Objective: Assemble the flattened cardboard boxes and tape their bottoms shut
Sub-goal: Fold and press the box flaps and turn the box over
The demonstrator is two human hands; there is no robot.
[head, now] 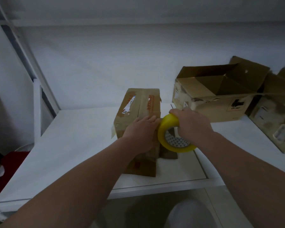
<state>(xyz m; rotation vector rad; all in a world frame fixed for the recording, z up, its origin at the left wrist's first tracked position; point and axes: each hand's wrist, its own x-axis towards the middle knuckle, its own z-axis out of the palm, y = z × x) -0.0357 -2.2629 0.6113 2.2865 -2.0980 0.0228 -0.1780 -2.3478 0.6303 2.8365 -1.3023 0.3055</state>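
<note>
A small brown cardboard box (pixel 138 104) with red print and a torn label stands on the white table (pixel 72 145), its folded flaps facing up. My left hand (pixel 138 134) lies flat on the near part of the box top, fingers straight and pressing. My right hand (pixel 191 125) grips a yellow roll of tape (pixel 168 129) at the right edge of the box, close to my left fingertips. A flap of the box (pixel 169 154) sticks out on the table under the roll.
A larger open cardboard box (pixel 209 102) stands at the back right, and another brown box (pixel 276 116) sits beside it at the right edge. A white wall rises behind the table. Red cloth (pixel 8 163) lies low at the left.
</note>
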